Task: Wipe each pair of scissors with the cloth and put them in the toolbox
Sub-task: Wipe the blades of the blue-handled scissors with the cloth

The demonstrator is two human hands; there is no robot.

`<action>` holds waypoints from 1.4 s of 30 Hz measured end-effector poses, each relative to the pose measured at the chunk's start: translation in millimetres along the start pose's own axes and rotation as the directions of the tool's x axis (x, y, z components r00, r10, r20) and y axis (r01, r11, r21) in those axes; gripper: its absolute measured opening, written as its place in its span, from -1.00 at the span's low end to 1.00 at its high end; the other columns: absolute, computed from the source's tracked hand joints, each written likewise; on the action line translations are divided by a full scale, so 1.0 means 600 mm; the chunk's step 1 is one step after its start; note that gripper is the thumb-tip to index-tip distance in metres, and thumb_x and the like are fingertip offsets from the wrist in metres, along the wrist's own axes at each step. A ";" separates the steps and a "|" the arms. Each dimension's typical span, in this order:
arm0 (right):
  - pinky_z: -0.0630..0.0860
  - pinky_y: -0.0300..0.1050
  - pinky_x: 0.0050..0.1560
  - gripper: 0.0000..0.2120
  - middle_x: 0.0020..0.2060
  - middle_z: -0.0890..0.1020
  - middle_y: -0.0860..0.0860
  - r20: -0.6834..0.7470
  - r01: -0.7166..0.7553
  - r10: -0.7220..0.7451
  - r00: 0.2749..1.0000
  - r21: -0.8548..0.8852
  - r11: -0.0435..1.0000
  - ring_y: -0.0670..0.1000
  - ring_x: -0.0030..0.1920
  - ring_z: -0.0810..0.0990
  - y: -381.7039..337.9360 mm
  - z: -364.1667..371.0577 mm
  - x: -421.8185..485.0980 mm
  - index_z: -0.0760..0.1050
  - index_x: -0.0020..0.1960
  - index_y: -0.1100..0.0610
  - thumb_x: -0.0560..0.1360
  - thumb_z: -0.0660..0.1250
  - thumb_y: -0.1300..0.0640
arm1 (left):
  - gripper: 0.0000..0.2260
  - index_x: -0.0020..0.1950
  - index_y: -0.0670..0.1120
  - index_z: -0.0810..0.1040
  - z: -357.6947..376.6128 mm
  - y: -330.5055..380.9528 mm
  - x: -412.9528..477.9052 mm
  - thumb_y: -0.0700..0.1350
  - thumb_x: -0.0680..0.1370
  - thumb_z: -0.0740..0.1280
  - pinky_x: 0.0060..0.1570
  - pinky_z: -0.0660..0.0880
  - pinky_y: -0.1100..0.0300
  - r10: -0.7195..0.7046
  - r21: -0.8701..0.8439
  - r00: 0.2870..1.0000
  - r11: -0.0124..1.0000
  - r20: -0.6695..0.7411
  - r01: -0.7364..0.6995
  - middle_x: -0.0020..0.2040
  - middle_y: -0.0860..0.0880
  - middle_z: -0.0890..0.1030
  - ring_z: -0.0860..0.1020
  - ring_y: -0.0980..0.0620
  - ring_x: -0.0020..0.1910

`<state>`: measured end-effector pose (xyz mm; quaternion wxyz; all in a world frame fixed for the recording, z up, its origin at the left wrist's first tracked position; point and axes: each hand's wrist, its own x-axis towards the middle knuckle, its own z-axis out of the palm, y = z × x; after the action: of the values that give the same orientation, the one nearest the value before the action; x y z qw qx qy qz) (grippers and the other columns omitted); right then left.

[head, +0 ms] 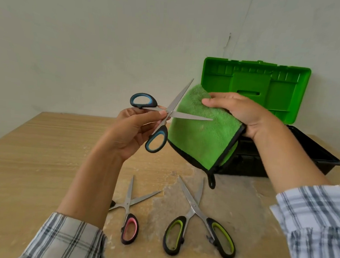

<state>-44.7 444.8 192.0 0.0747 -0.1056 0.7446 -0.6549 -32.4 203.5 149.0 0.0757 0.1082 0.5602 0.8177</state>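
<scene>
My left hand holds the blue-handled scissors near their pivot, lifted above the table with the blades spread wide. My right hand grips a folded green cloth with a black hem, held just right of the blades; one blade tip lies against the cloth's face. On the table below lie the pink-handled scissors, partly hidden by my left forearm, and the yellow-green-handled scissors, both with blades spread. The toolbox stands open at the back right, with a black base and an upright green lid.
The wooden table has a worn, scuffed patch around the lying scissors. A plain pale wall rises behind the table and toolbox. My striped sleeves fill the lower corners.
</scene>
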 end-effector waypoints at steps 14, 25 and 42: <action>0.66 -0.08 -0.05 -0.69 -0.09 0.69 0.09 0.118 -0.127 0.114 0.986 0.103 0.987 0.07 -0.08 0.68 0.004 0.028 -0.016 0.58 0.09 0.19 0.54 0.27 -0.02 | -0.87 0.01 -0.24 0.64 -0.006 -0.003 0.002 -0.29 0.48 0.41 -0.35 0.51 0.35 0.038 0.055 0.999 0.998 -0.025 -0.036 -0.20 -0.06 0.67 0.59 0.10 -0.31; 0.65 -0.17 -0.11 -0.77 -0.19 0.71 0.03 0.107 -0.085 0.094 0.990 -0.088 0.992 -0.03 -0.21 0.69 0.009 0.046 -0.003 0.61 -0.08 0.12 0.33 0.45 0.03 | -0.79 0.08 -0.29 0.62 -0.011 -0.012 0.009 -0.30 0.46 0.45 -0.28 0.54 0.33 0.097 0.137 0.993 0.987 -0.071 -0.087 -0.19 -0.07 0.67 0.61 0.09 -0.29; 0.40 -0.61 -0.19 -0.95 -0.17 0.74 -0.12 -0.127 0.056 -0.112 0.986 -0.378 0.924 -0.37 -0.17 0.62 0.021 0.086 -0.011 0.69 -0.16 -0.03 0.40 0.55 0.05 | -0.91 -0.05 -0.26 0.63 -0.006 -0.016 0.013 -0.31 0.46 0.44 -0.25 0.58 0.28 0.115 0.154 0.991 0.983 -0.070 -0.103 -0.24 -0.07 0.67 0.62 0.07 -0.31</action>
<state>-26.0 398.2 172.7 -0.0297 -0.1012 0.8537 -0.5100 -40.6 205.7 139.7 0.0002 0.1117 0.6160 0.7798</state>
